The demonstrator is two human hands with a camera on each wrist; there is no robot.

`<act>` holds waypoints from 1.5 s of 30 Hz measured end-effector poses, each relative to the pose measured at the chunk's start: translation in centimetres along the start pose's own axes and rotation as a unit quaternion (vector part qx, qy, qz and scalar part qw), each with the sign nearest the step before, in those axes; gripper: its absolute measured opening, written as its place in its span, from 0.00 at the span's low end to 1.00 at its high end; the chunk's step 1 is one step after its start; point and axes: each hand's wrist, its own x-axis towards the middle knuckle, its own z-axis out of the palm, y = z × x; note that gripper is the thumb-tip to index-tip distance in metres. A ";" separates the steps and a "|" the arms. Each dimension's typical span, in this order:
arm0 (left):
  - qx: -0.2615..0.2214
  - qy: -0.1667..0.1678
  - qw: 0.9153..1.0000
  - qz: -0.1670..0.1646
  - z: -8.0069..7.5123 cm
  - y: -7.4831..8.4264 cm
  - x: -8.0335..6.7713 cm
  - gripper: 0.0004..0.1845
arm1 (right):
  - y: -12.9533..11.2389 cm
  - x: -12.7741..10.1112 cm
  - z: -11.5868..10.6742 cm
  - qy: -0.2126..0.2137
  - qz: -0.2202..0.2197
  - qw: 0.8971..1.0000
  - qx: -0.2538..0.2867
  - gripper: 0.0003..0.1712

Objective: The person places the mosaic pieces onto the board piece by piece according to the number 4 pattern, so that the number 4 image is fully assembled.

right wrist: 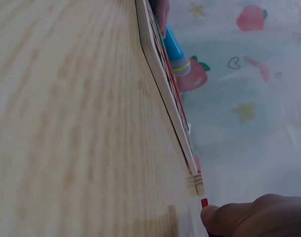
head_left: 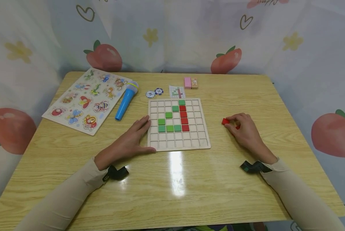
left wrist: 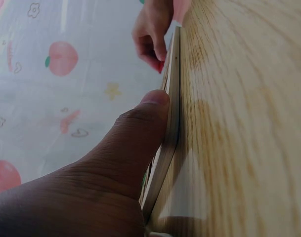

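Observation:
A square wooden grid board [head_left: 179,145] lies on the table with green tiles [head_left: 169,128] and a column of red tiles [head_left: 184,121] set in its cells. My left hand [head_left: 129,141] rests at the board's left side, fingers along that edge and thumb at the near corner. The left wrist view shows the thumb [left wrist: 133,136] lying straight against the board's edge. To the right of the board, my right hand [head_left: 245,132] pinches a small red tile [head_left: 225,121] between thumb and fingers. More red shows under that hand, partly hidden.
Behind the board lie a small pattern card [head_left: 177,92], two round chips [head_left: 150,94] and a pink-and-patterned little box [head_left: 187,83]. A blue toy microphone [head_left: 124,104] and an insect picture board [head_left: 83,102] occupy the left side. A printed curtain hangs behind the table.

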 end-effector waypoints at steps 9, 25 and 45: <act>0.002 -0.001 1.000 -0.002 0.0 0.1 0.1 0.65 | -2.6 0.2 0.0 -0.012 -0.102 0.994 0.025 0.15; 0.007 -0.002 1.000 -0.004 0.0 0.0 0.0 0.66 | -8.2 1.4 1.9 -0.100 -0.233 0.966 0.056 0.11; 0.000 -0.002 1.000 -0.006 0.0 0.1 0.0 0.65 | -10.5 2.3 4.3 -0.151 -0.281 0.947 0.041 0.05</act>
